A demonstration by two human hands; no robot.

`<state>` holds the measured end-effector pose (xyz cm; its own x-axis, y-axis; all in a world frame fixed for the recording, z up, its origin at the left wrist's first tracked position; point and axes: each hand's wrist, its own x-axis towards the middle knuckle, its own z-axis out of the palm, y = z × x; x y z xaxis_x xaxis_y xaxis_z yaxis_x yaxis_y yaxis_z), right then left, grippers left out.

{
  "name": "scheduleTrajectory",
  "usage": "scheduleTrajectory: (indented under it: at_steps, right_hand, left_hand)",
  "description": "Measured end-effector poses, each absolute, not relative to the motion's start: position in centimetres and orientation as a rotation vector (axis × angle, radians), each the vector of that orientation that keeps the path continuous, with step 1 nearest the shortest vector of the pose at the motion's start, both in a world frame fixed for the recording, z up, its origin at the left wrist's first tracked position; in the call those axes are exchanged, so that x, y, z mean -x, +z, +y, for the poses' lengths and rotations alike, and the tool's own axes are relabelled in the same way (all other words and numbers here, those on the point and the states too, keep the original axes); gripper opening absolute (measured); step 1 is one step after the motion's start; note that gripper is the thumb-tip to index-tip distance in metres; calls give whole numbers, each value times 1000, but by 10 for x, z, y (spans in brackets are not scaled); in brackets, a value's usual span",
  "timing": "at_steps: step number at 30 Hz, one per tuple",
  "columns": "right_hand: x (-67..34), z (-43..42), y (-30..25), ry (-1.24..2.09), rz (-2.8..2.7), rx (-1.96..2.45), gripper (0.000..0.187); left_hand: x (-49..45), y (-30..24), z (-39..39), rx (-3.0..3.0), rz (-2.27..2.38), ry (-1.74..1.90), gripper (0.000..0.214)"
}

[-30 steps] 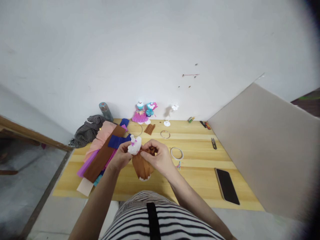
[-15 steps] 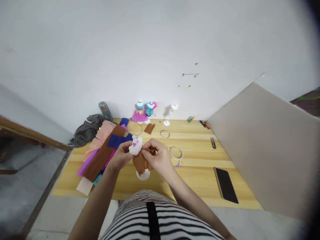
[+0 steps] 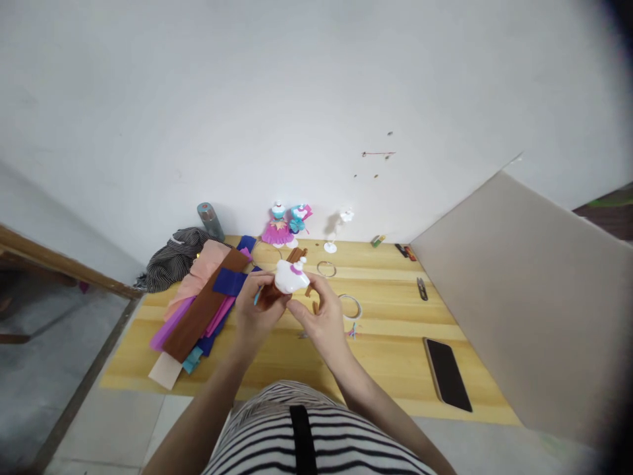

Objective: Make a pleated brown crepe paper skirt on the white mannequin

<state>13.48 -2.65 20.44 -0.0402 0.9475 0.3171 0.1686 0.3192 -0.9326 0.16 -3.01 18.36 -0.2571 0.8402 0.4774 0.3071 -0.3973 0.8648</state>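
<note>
A small white mannequin (image 3: 291, 277) with a purple band at its neck tilts to the right between my hands above the table. Brown crepe paper (image 3: 270, 295) wraps it below the bust. My left hand (image 3: 257, 307) is closed around the wrapped body from the left. My right hand (image 3: 319, 310) pinches at the paper on the right side, its thumb close to my left thumb. The mannequin's base is hidden behind my hands. Behind it on the table lies a pleated brown paper piece (image 3: 297, 255).
Crepe paper strips (image 3: 198, 310) pile at the left beside a striped cloth (image 3: 175, 260) and a flask (image 3: 210, 221). Dressed mannequins (image 3: 277, 227) and a bare one (image 3: 331, 245) stand by the wall. Right lie a tape roll (image 3: 351, 307), snips (image 3: 422, 289) and a phone (image 3: 448, 374).
The mannequin has turned from leaning left to leaning right, and its base has gone out of sight. My left hand has shifted right and now wraps the paper-covered body.
</note>
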Motion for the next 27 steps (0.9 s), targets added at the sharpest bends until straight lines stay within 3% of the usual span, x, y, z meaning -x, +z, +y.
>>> scheduleTrajectory:
  at_steps: [6,10,15,27]
  right_hand:
    - [-142,-14,188,1096,-1288,985,32]
    - [-161,-3,185,1185,-1282,788,36]
    - [-176,4,187,1202,-1309,736,49]
    - [-182,5,183,1151,-1351,703,52]
  left_hand:
    - [-13,185,-37,-2139,1675,1713,21]
    - [-10,198,-51,-2121,1558,1691,46]
    - [-3,212,-63,-2097,1587,1720,26]
    - [-6,222,-61,-2336,1590,1673,19]
